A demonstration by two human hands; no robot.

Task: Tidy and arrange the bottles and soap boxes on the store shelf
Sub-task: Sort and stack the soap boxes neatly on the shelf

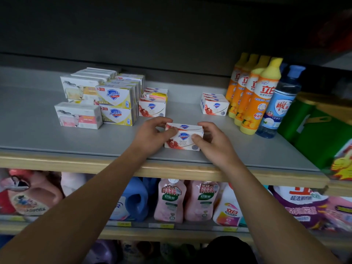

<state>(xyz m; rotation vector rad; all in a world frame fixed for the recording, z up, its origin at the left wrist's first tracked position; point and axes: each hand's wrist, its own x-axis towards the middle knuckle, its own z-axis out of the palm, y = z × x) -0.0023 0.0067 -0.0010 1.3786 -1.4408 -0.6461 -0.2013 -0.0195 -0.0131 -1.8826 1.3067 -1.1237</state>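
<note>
I have my left hand (pixel 152 133) and right hand (pixel 213 139) both pinching the white pomegranate-print cardboard soap box (pixel 183 137) near the grey shelf's (pixel 38 134) front edge, and next it probably wants sliding far-left toward the matching stack (pixel 151 108).

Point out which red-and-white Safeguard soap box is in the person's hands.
The red-and-white box at the shelf's front edge, gripped by left hand and right hand; the others sit farther back, untouched.

Single head view — faces forward and down, close on grey shelf (pixel 57 130) — wide-angle.
</note>
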